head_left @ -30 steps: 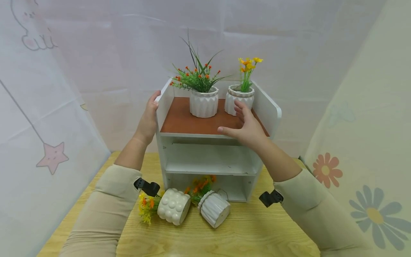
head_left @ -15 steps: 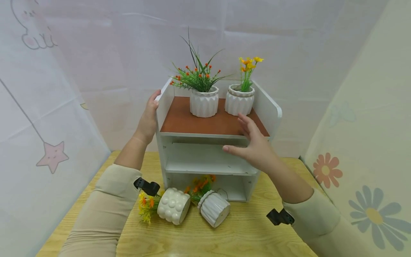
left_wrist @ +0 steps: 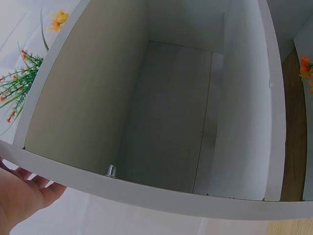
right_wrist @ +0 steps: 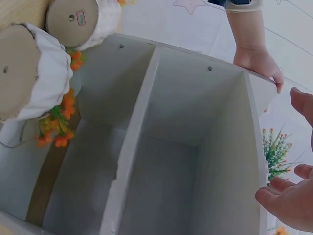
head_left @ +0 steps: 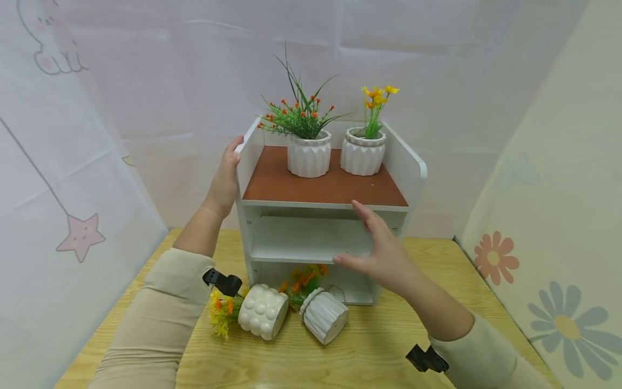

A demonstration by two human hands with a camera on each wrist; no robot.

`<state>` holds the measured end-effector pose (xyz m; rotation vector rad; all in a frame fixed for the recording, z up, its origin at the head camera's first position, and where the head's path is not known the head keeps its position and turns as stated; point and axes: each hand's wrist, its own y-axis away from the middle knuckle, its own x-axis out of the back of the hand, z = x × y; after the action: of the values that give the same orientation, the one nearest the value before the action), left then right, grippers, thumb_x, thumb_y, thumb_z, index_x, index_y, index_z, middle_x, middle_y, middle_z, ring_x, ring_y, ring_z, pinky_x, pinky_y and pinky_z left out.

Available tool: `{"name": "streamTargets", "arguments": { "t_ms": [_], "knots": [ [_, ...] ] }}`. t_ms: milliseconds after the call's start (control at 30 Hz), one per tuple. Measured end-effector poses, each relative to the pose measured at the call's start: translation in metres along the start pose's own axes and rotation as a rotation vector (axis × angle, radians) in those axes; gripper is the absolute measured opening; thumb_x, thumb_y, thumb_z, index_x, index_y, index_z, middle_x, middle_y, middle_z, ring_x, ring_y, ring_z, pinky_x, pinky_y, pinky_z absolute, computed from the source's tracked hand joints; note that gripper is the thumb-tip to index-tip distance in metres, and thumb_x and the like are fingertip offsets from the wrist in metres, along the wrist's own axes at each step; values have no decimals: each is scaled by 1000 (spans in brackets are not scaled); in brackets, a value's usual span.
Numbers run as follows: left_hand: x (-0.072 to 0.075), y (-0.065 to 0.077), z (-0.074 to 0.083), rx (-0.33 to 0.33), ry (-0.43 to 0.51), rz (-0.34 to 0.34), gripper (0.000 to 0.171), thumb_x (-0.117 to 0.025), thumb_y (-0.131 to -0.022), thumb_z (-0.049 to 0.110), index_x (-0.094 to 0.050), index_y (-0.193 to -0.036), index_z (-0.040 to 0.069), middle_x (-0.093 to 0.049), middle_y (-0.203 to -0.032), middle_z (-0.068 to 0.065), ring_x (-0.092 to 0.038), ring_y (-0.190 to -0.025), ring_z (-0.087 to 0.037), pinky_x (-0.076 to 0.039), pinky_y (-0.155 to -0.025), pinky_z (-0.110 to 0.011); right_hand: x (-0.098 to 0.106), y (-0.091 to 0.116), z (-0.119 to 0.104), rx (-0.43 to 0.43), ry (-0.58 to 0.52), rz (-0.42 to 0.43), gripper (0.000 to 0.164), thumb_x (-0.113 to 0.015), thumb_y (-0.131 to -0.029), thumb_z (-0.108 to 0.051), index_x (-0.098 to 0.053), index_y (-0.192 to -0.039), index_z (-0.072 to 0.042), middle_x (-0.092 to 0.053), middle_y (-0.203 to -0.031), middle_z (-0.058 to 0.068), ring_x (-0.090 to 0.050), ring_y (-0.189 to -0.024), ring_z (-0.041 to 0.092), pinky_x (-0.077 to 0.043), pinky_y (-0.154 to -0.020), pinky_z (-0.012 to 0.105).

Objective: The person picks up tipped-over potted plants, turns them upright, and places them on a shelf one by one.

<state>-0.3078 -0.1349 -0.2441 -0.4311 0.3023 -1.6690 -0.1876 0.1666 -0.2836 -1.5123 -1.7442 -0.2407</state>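
A white shelf unit with a brown top board stands on the table. My left hand holds its left side panel near the top; the panel partly hides the fingers in the left wrist view. My right hand hovers in front of the middle compartment, fingers and thumb spread, with nothing between them. On the top board stand two white fluted pots, one with orange-red flowers and one with yellow flowers. Before the shelf lie a bubbled cream pot and a ribbed white pot, both tipped over with flowers in them.
The wooden table extends around the shelf. Printed cloth walls enclose it at the back and both sides. The ribbed white pot's flowers reach into the bottom compartment.
My right hand has drawn back from the yellow-flower pot, moving down and towards me, its fingers still spread. My left hand stays on the side panel; the pots have not moved.
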Motion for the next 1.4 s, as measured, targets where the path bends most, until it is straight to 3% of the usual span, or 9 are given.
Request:
{"name": "streamTargets", "arguments": {
  "t_ms": [333,600,733,967,1167,1400],
  "knots": [
    [-1,0,1,-3,2,0,62,-14,-97,30,-10,-157,14,-25,-152,-20,-24,-138,-28,-15,-117,-47,-22,13,17,-41,50,-58,101,-83,-76,-35,-23,-156,-19,-29,-159,13,-34,-141,41,-35,-107,62],
    [0,-2,3,1,-4,0,62,-14,-98,31,-10,-157,15,-25,-153,-19,-26,-137,-27,-17,-116,-46,-44,20,37,-118,1,-134,101,-82,-77,-38,-21,-156,-23,-26,-159,13,-29,-144,39,-34,-107,63],
    [0,-2,3,4,-6,0,62,-14,-98,31,-9,-157,15,-26,-152,-19,-27,-137,-27,-18,-116,-46,-54,24,42,-162,-20,-168,102,-82,-76,-38,-22,-156,-20,-25,-160,12,-26,-146,39,-33,-107,64],
    [0,-1,3,9,7,-3,62,-14,-98,32,-9,-157,15,-26,-152,-20,-26,-137,-28,-18,-116,-46,-76,35,54,-221,-21,-174,98,-84,-75,-37,-29,-154,-20,-30,-158,15,-35,-140,43,-38,-102,65],
    [-1,-1,3,7,14,1,61,-14,-98,31,-9,-157,15,-27,-151,-20,-27,-136,-27,-18,-116,-45,-96,41,69,-219,-66,-182,97,-85,-74,-32,-31,-152,-12,-33,-154,20,-34,-139,46,-35,-103,67],
    [-2,0,2,18,28,7,61,-14,-98,29,-10,-157,16,-28,-147,-21,-28,-135,-29,-19,-115,-44,-116,42,86,-218,-29,-175,100,-86,-72,-34,-32,-151,-6,-38,-151,24,-39,-135,47,-37,-104,64]
  ]
}}
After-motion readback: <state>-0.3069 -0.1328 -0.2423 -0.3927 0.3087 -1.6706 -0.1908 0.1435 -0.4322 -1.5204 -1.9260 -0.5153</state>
